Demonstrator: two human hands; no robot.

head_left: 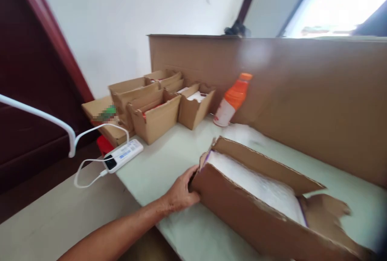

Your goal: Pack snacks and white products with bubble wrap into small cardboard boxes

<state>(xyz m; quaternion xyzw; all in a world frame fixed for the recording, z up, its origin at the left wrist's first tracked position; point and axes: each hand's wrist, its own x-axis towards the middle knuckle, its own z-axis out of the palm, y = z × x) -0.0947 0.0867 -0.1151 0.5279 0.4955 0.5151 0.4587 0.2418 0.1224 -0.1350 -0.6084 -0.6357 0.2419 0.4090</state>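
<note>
My left hand [181, 191] rests on the pale table [163, 164] and grips the near left end of a long open cardboard box [250, 216]. The fingers curl round the box's end wall; the thumb lies along the top edge. Inside the box lies a stack of white sheets or pads [260, 186]. The box's right end flap is torn and ragged. My right hand is out of view.
Several small open cardboard trays [157, 108] stand at the table's far left. An orange-and-white bottle [231, 102] leans against a tall cardboard wall [302, 92] behind the table. A white power bank [123, 155] with a white cable lies at the table's left edge.
</note>
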